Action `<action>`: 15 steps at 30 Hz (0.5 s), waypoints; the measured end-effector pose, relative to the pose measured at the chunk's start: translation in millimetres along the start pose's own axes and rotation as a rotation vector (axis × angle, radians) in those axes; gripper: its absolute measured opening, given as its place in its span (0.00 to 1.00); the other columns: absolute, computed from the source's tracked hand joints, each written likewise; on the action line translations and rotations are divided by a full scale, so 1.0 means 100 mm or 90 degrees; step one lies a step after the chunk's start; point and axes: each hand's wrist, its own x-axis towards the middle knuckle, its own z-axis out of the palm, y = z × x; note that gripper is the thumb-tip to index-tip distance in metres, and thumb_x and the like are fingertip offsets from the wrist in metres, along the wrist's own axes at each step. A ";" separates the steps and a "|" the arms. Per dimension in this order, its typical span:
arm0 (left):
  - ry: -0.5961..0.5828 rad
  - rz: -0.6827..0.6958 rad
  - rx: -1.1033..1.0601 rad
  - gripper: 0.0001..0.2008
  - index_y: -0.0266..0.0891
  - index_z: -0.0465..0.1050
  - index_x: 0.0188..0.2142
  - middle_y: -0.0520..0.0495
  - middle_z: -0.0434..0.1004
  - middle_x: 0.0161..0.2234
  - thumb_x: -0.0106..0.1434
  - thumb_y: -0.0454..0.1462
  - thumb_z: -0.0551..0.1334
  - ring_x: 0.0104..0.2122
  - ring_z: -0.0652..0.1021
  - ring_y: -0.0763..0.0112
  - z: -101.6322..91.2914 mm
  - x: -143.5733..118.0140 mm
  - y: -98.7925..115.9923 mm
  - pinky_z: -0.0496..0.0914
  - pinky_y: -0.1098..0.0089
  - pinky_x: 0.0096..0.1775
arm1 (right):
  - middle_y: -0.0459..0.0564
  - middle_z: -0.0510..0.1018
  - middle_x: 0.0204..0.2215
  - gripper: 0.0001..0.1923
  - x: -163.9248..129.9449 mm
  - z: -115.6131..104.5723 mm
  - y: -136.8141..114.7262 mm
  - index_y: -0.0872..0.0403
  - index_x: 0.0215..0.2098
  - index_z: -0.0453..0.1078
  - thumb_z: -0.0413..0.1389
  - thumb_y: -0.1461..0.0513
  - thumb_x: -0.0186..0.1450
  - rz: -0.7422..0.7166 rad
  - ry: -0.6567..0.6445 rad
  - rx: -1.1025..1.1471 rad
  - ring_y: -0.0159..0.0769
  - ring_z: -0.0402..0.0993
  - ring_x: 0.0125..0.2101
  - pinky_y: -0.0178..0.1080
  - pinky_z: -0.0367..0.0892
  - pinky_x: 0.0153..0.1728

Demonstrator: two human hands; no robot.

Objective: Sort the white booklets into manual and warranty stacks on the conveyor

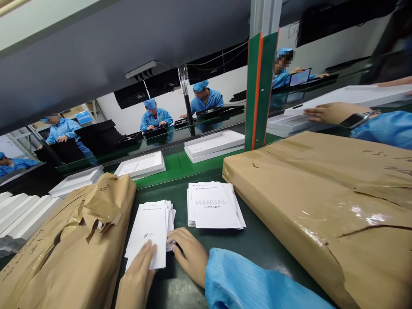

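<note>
Here, leaflets (149, 227): loose white stack on the dark green surface (185, 292); long axis near to far, running away beyond the left fingertips.
Left hand (137, 272): fingers extended over top leaflet's near end; thumb hidden, cannot tell whether grip is closed.
Right hand (189, 255): curled at stack's near right edge; pinch or mere touch, cannot tell.
Manual booklets (212, 208): separate pile, right of leaflets, on the far side of the right hand, which is nearer.
</note>
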 end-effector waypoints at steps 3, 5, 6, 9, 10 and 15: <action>-0.017 0.054 0.011 0.18 0.37 0.56 0.52 0.43 0.68 0.48 0.64 0.36 0.44 0.45 0.70 0.69 -0.04 -0.03 -0.03 0.69 0.73 0.42 | 0.48 0.68 0.36 0.15 0.01 0.01 0.00 0.56 0.36 0.64 0.46 0.74 0.54 0.011 0.005 0.012 0.35 0.61 0.40 0.39 0.60 0.42; -0.003 0.029 -0.002 0.18 0.39 0.59 0.50 0.44 0.69 0.47 0.66 0.40 0.39 0.45 0.71 0.70 -0.05 -0.04 -0.07 0.69 0.73 0.42 | 0.48 0.67 0.39 0.18 0.01 0.00 -0.01 0.56 0.40 0.64 0.45 0.75 0.53 0.014 0.003 -0.002 0.35 0.59 0.43 0.39 0.59 0.45; 0.002 0.016 -0.018 0.19 0.40 0.60 0.49 0.44 0.69 0.46 0.66 0.41 0.38 0.44 0.71 0.71 -0.04 -0.04 -0.08 0.69 0.74 0.42 | 0.48 0.66 0.40 0.20 0.00 0.00 -0.02 0.55 0.41 0.64 0.45 0.75 0.53 0.014 0.001 -0.014 0.35 0.58 0.44 0.39 0.59 0.46; 0.005 -0.007 -0.103 0.19 0.42 0.62 0.47 0.46 0.71 0.45 0.66 0.44 0.40 0.43 0.72 0.72 -0.06 -0.02 -0.10 0.68 0.77 0.42 | 0.48 0.65 0.41 0.21 -0.01 0.00 -0.02 0.53 0.43 0.64 0.43 0.75 0.55 0.016 -0.011 -0.049 0.36 0.58 0.44 0.40 0.60 0.45; 0.010 -0.018 -0.136 0.18 0.43 0.63 0.46 0.48 0.71 0.44 0.65 0.44 0.41 0.42 0.73 0.72 -0.08 -0.01 -0.10 0.68 0.78 0.42 | 0.49 0.65 0.41 0.21 -0.02 0.00 -0.02 0.53 0.43 0.64 0.43 0.74 0.55 0.018 -0.013 -0.060 0.36 0.58 0.44 0.40 0.61 0.45; 0.070 -0.143 -0.227 0.14 0.46 0.67 0.39 0.53 0.76 0.37 0.64 0.45 0.46 0.34 0.76 0.73 -0.30 0.07 -0.03 0.69 0.81 0.37 | 0.50 0.64 0.43 0.22 -0.02 -0.02 -0.02 0.53 0.44 0.64 0.43 0.74 0.55 0.015 -0.024 -0.100 0.37 0.57 0.45 0.40 0.61 0.45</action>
